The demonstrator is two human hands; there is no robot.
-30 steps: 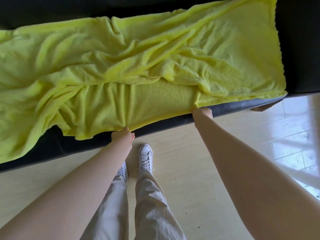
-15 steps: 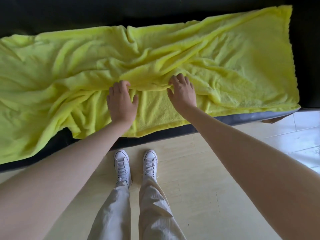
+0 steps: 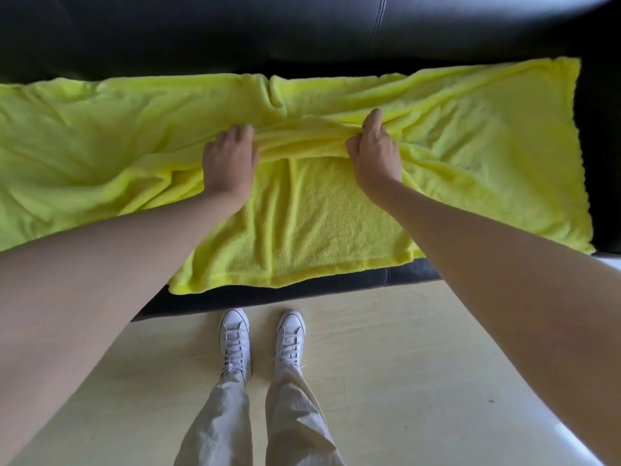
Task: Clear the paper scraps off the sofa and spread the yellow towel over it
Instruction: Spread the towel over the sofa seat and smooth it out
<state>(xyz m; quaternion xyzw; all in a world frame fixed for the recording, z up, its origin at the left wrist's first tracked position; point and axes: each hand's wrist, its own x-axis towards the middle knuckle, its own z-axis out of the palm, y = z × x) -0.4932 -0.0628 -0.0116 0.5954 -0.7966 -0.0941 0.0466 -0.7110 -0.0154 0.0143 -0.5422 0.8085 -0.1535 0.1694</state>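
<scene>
The yellow towel (image 3: 470, 153) lies wrinkled along the seat of the black sofa (image 3: 302, 38), covering most of it from left to right. A folded ridge runs across the towel's middle. My left hand (image 3: 230, 159) grips the left end of that ridge with curled fingers. My right hand (image 3: 374, 149) pinches the ridge's right end between thumb and fingers. Below the ridge a flatter flap of towel reaches the seat's front edge. No paper scraps show anywhere on the sofa.
The sofa's black backrest fills the top of the view, and a strip of its front edge (image 3: 336, 284) shows below the towel. My white shoes (image 3: 235, 344) stand on the pale wooden floor (image 3: 403, 364) close to the sofa.
Both hands left the towel's front hem, moved up onto its middle fold and took hold of it. The towel now lies farther back and wider on the seat.
</scene>
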